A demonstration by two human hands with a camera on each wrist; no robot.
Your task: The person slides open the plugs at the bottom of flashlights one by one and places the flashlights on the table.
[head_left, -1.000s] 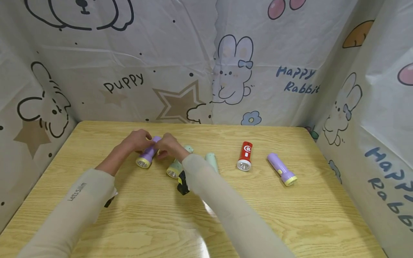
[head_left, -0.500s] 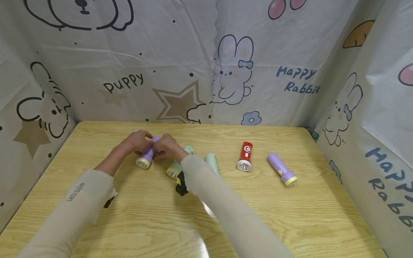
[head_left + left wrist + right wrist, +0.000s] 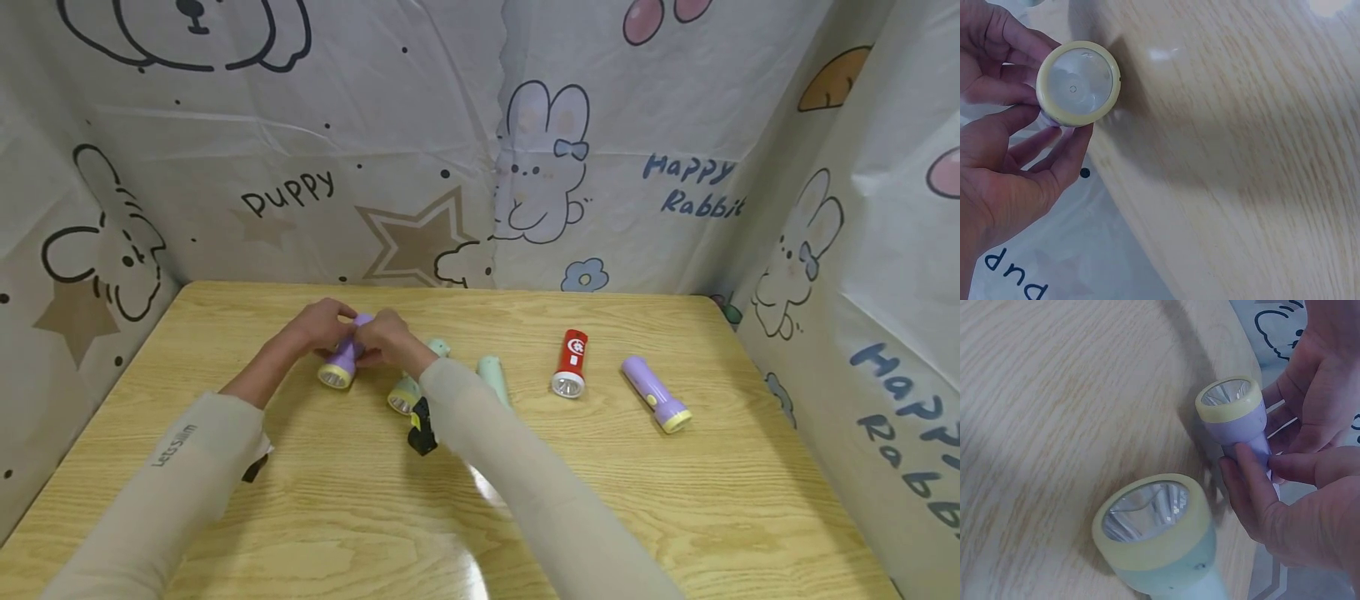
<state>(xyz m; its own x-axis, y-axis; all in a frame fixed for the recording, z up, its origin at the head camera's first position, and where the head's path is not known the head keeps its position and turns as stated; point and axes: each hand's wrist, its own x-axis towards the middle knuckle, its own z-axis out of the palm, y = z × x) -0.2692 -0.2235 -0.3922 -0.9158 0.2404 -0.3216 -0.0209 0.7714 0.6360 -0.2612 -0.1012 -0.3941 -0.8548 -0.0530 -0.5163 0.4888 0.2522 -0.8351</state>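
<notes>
A purple flashlight (image 3: 342, 358) with a pale yellow head is held between both hands on the left of the table, its lens facing the person. My left hand (image 3: 324, 327) grips the barrel from the left side. From the right, my right hand (image 3: 388, 337) pinches the same barrel between thumb and fingers, as the right wrist view shows. The lens (image 3: 1079, 81) faces the camera in the left wrist view, where the head hides most of the barrel. Close to the right hand lies a mint-green flashlight (image 3: 1160, 531), partly covered by the right wrist in the head view.
Another mint-green flashlight (image 3: 492, 377) lies partly behind the right sleeve. Further right are a red flashlight (image 3: 572, 358) with a white head and a second purple flashlight (image 3: 652, 392). Printed cloth walls (image 3: 420, 108) enclose the wooden table (image 3: 360, 517) at the back and sides.
The held flashlight has shifted very slightly toward the back of the table, along with the left hand. Both hands keep hold of it, and the other flashlights have stayed in place.
</notes>
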